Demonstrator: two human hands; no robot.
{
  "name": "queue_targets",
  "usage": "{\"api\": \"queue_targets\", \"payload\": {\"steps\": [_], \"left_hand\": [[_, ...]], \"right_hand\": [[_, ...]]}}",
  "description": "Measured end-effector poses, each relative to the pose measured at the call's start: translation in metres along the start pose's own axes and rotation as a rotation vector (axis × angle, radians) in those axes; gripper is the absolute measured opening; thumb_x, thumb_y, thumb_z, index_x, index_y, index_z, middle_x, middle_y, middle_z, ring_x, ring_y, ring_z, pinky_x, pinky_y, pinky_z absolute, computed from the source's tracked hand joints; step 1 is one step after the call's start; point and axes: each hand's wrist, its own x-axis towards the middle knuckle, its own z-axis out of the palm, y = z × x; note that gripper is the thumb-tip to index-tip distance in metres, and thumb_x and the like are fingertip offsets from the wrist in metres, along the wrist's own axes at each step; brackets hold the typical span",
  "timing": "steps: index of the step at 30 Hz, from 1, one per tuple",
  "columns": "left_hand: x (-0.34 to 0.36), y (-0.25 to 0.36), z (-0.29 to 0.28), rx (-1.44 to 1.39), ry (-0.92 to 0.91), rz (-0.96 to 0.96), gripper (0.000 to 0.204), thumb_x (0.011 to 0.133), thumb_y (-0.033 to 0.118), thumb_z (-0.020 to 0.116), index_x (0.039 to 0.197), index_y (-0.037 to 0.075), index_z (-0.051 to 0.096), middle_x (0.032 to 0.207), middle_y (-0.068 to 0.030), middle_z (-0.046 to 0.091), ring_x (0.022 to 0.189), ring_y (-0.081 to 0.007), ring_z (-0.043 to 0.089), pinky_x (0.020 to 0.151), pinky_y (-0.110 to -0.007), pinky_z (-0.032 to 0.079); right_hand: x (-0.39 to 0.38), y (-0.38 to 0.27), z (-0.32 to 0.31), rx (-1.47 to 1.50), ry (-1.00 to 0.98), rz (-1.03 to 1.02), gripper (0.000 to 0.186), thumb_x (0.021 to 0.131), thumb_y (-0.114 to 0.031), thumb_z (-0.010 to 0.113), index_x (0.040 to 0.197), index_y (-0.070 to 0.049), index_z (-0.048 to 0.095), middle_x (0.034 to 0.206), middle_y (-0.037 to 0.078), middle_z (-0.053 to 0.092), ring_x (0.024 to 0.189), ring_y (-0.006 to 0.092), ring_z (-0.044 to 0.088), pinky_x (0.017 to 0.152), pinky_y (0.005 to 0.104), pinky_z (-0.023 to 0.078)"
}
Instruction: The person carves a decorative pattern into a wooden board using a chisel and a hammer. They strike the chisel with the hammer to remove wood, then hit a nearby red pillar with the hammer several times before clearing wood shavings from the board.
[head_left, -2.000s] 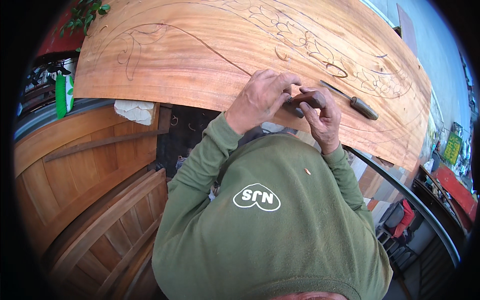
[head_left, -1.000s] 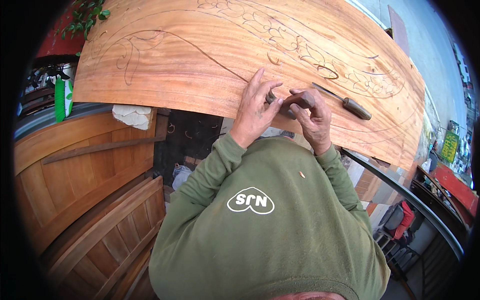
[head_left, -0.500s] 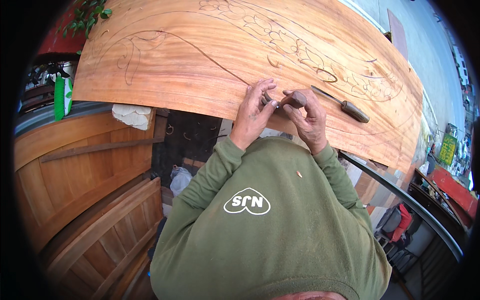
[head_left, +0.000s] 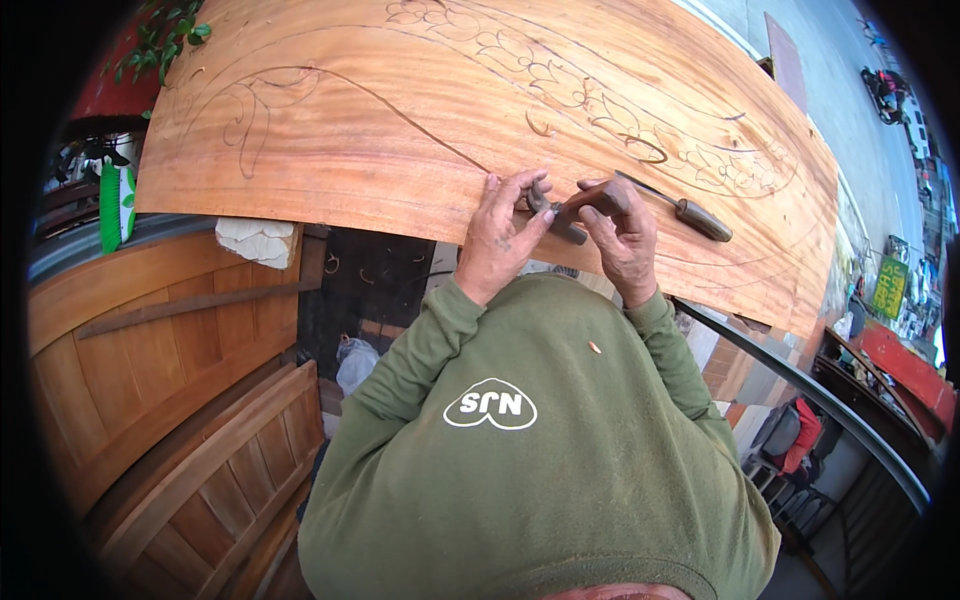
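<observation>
A broad wooden board [head_left: 330, 165] bears pencilled scrolls and flowers. A dark cut line [head_left: 420, 130] curves across it and ends by my left hand [head_left: 497, 240]. My left fingers close round a dark tool [head_left: 537, 197] at the board's near edge, its working end hidden. My right hand [head_left: 628, 235] grips a dark brown wooden piece [head_left: 597, 200] that slants down toward the left fingers. Whether the two pieces are joined, I cannot tell. To the right of my right hand, a chisel [head_left: 703, 220] with a brown wooden handle lies on the board.
Curled wood shavings [head_left: 640, 148] lie on the board. A pale block [head_left: 257, 240] sits under its left near edge. Panelled wooden pieces [head_left: 170, 340] stand at lower left. A green brush [head_left: 117, 205] and leaves [head_left: 170, 40] are at far left. A metal rail [head_left: 800, 385] runs on the right.
The brown wooden piece in my right hand has swung, so more of its length shows and a dark end appears below the left fingers. My left hand stays at the end of the cut line.
</observation>
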Motion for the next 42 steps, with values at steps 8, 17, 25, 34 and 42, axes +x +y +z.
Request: {"api": "queue_targets", "payload": {"steps": [8,17,25,34,42], "left_hand": [[0.013,0.024,-0.014,0.255,-0.024,0.082,0.037,0.091,0.01,0.079,0.127,0.012,0.071,0.132,-0.0118,0.07,0.134,-0.0321,0.06,0.119,-0.053,0.04],[0.025,0.028,-0.026,0.606,-0.101,0.414,0.018,0.086,0.015,0.08,0.101,0.013,0.071,0.15,-0.0086,0.058,0.153,-0.0386,0.041,0.129,-0.064,0.026],[0.008,0.023,-0.006,0.645,0.076,0.432,0.02,0.083,0.012,0.082,0.099,0.012,0.071,0.155,-0.0066,0.058,0.155,-0.0372,0.04,0.129,-0.065,0.024],[0.006,0.021,-0.003,0.623,0.099,0.335,0.018,0.081,0.009,0.077,0.096,0.011,0.067,0.154,-0.007,0.059,0.154,-0.037,0.042,0.129,-0.067,0.022],[0.011,0.021,-0.008,0.591,0.044,0.308,0.017,0.082,0.009,0.077,0.095,0.01,0.066,0.154,-0.0093,0.059,0.154,-0.0378,0.042,0.128,-0.065,0.024]], "right_hand": [[0.002,-0.013,0.0,-0.027,-0.068,0.057,0.027,0.09,-0.003,0.083,0.114,-0.003,0.07,0.109,0.012,0.077,0.106,0.027,0.075,0.091,0.039,0.058],[0.005,-0.014,0.0,-0.113,-0.095,-0.057,0.031,0.091,-0.005,0.084,0.118,-0.005,0.07,0.113,0.012,0.078,0.1,0.0264,0.074,0.087,0.0384,0.058],[0.001,-0.004,-0.001,-0.074,-0.058,-0.031,0.031,0.092,-0.007,0.083,0.121,-0.005,0.07,0.113,0.012,0.078,0.1,0.0259,0.074,0.086,0.0381,0.058],[0.008,-0.011,0.005,-0.16,-0.089,-0.138,0.031,0.091,-0.01,0.084,0.12,-0.004,0.074,0.11,0.011,0.076,0.099,0.0277,0.073,0.085,0.0386,0.058],[0.011,-0.017,0.007,-0.188,-0.118,-0.131,0.032,0.091,-0.008,0.083,0.121,-0.004,0.073,0.109,0.011,0.075,0.099,0.0286,0.072,0.084,0.0382,0.058]]}}
